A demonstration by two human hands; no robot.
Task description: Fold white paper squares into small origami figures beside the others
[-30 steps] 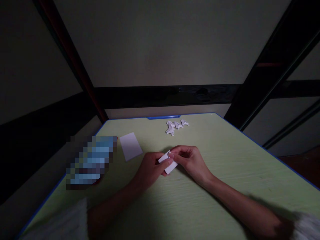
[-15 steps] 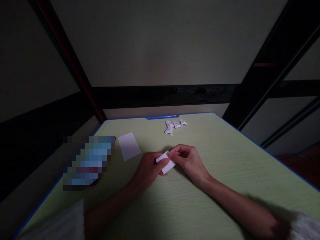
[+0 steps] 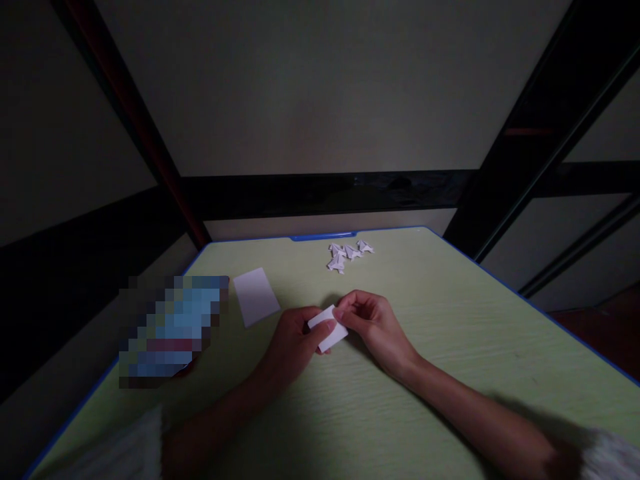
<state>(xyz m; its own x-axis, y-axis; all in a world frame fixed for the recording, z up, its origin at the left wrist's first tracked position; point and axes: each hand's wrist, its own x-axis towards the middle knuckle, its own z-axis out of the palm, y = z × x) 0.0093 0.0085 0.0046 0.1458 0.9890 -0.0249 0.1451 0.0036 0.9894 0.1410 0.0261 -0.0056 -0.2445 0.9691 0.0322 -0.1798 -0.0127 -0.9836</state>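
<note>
A small folded piece of white paper (image 3: 327,339) is held between both hands above the table's middle. My left hand (image 3: 297,340) grips it from the left, thumb lying on top and fingers underneath. At its upper right corner my right hand (image 3: 373,323) pinches the paper between thumb and curled fingers. Part of the paper is covered by the thumbs. Beyond the hands lie several folded white paper figures (image 3: 351,252), pointed and frog-like, in a loose cluster. To the left of my left hand rests flat white paper (image 3: 256,297).
The pale green tabletop (image 3: 440,300) has a blue edge, with a blue strip (image 3: 324,237) at its far side. A blurred-out bluish object (image 3: 177,327) lies near the left edge. Behind the table stands a light panel (image 3: 320,93) with dark bands.
The right thumb has shifted slightly at the paper's corner, and a small raised edge there now looks flat. Both hands keep hold. The whole view has drifted a little.
</note>
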